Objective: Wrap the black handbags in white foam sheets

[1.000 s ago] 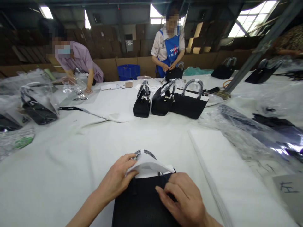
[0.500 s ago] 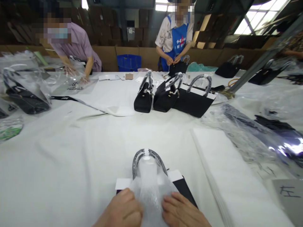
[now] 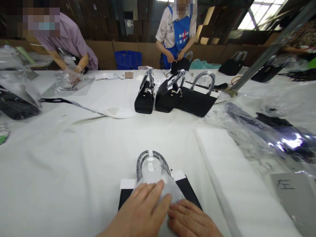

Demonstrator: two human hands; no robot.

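A black handbag point(image 3: 189, 192) lies in front of me, its two handles point(image 3: 140, 163) wrapped in clear film and joined at the top by a white band. White strips show along its upper edge. A translucent white sheet point(image 3: 176, 189) covers its middle and reaches up between the handles. My left hand point(image 3: 140, 210) rests on this sheet with its fingers stretched out and the thumb apart. Beside it, my right hand point(image 3: 194, 219) lies on the sheet's right side, fingers slightly bent and holding nothing visible. The hands hide the bag's lower part.
Several black handbags point(image 3: 144, 102) stand farther back. A stack of white foam sheets point(image 3: 229, 164) lies at right, near clear plastic film point(image 3: 249, 128) and a grey marked sheet point(image 3: 296, 200). Two co-workers are across the table; one handles a bag point(image 3: 181, 65), the other clear plastic point(image 3: 76, 84).
My left hand has opened from a closed grip and moved up and right onto the sheet. My right hand stays at the sheet's right side. The view has shifted slightly.
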